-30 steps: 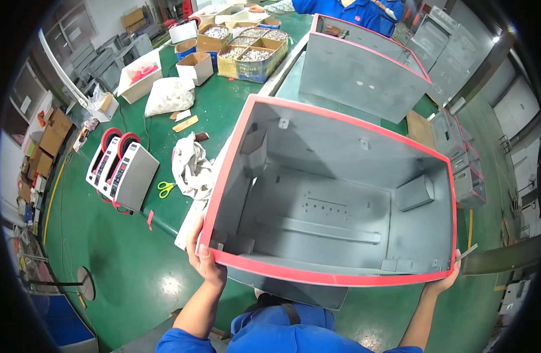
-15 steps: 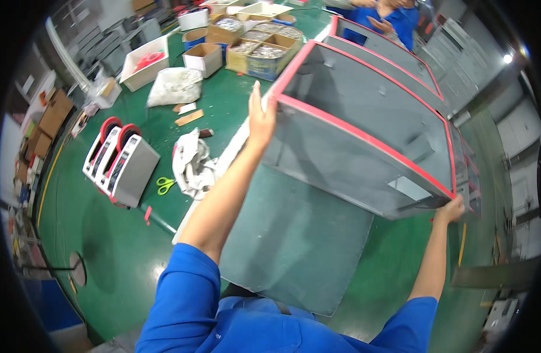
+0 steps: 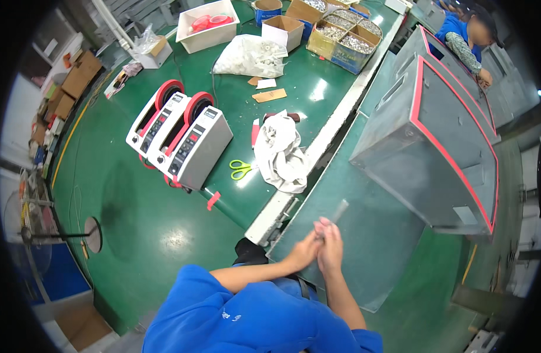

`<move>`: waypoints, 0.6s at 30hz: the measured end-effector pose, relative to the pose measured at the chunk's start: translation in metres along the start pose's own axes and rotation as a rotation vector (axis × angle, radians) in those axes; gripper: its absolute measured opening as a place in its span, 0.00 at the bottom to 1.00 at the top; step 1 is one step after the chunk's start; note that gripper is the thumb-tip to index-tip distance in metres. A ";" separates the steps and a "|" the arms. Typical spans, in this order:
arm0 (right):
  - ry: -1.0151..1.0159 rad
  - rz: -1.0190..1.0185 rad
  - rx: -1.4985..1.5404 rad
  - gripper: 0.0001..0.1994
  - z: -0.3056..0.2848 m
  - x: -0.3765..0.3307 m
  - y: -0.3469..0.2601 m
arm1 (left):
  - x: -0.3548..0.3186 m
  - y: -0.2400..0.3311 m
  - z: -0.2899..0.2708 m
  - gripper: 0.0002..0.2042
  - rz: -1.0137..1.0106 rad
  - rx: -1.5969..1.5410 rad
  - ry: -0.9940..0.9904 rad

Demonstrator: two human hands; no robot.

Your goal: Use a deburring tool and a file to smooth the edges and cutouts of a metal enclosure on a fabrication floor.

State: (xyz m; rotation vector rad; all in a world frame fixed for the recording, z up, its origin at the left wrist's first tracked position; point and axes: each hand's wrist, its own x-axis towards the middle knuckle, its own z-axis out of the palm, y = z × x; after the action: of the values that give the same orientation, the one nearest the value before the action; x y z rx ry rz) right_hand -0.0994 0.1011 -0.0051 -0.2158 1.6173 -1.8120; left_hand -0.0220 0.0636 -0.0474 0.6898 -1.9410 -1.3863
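Both hands, left hand and right hand, pinch a thin grey strip, long axis slanting up-right toward the red-edged grey metal box.

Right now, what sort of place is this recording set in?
Most likely a factory assembly line: grey metal housings with red edge trim on a green conveyor, two tape dispensers, and boxes of small metal parts.

Thin grey strip, slanted, pinched at lower end.
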 end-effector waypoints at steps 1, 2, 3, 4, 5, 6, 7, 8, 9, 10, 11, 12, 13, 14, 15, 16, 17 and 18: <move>-0.009 -0.087 -0.167 0.13 0.026 0.001 -0.005 | 0.017 0.009 -0.039 0.21 -0.436 -0.227 -0.200; -0.037 -0.168 -0.330 0.15 0.047 -0.001 -0.007 | 0.031 -0.003 -0.070 0.21 -0.408 -0.231 -0.154; -0.063 -0.156 -0.356 0.15 0.057 -0.003 -0.006 | 0.045 -0.022 -0.091 0.21 -0.400 -0.238 -0.022; -0.080 -0.142 -0.374 0.16 0.062 -0.007 -0.004 | 0.065 -0.036 -0.116 0.21 -0.326 -0.113 0.056; -0.088 -0.131 -0.387 0.16 0.065 -0.013 -0.002 | 0.084 -0.048 -0.138 0.21 -0.365 -0.121 0.086; -0.059 -0.071 -0.373 0.14 0.054 -0.020 0.012 | 0.106 -0.047 -0.153 0.20 -0.424 -0.096 0.098; -0.051 -0.032 -0.381 0.14 0.049 -0.030 0.022 | 0.123 -0.056 -0.169 0.21 -0.471 -0.064 0.034; -0.025 0.004 -0.392 0.14 0.042 -0.043 0.029 | 0.126 -0.091 -0.183 0.21 0.088 0.582 0.116; 0.069 0.060 -0.424 0.14 0.021 -0.063 0.037 | 0.140 -0.052 -0.184 0.22 -0.194 0.514 -0.154; 0.132 0.103 -0.455 0.15 0.005 -0.080 0.043 | 0.129 -0.052 -0.182 0.23 0.034 0.679 -0.004; 0.235 0.100 -0.500 0.16 -0.008 -0.095 0.040 | 0.122 -0.050 -0.179 0.23 0.131 0.571 -0.092; 0.327 0.097 -0.534 0.17 -0.019 -0.105 0.033 | 0.110 -0.041 -0.171 0.24 -0.024 0.335 -0.190; 0.421 0.110 -0.570 0.17 -0.029 -0.122 0.026 | 0.097 -0.035 -0.161 0.24 0.042 0.307 -0.357; 0.544 0.040 -0.647 0.18 -0.041 -0.139 0.024 | 0.082 -0.024 -0.143 0.25 0.038 0.193 -0.534; 0.650 -0.026 -0.732 0.19 -0.050 -0.155 0.021 | 0.066 -0.021 -0.125 0.26 -0.019 -0.099 -0.701; 0.742 -0.055 -0.713 0.20 -0.052 -0.168 0.020 | 0.051 -0.010 -0.111 0.28 -0.098 -0.240 -0.845; 0.831 -0.092 -0.687 0.20 -0.054 -0.182 0.024 | 0.038 0.001 -0.098 0.29 -0.106 -0.291 -0.981; 0.918 -0.100 -0.668 0.21 -0.049 -0.201 0.037 | 0.026 0.007 -0.089 0.30 -0.093 -0.301 -1.125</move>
State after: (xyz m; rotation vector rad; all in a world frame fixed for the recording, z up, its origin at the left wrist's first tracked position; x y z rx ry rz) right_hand 0.0382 0.2582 0.0132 0.3051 2.8716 -1.4283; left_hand 0.0278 -0.0077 -0.0151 -0.2523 -2.3737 -2.3640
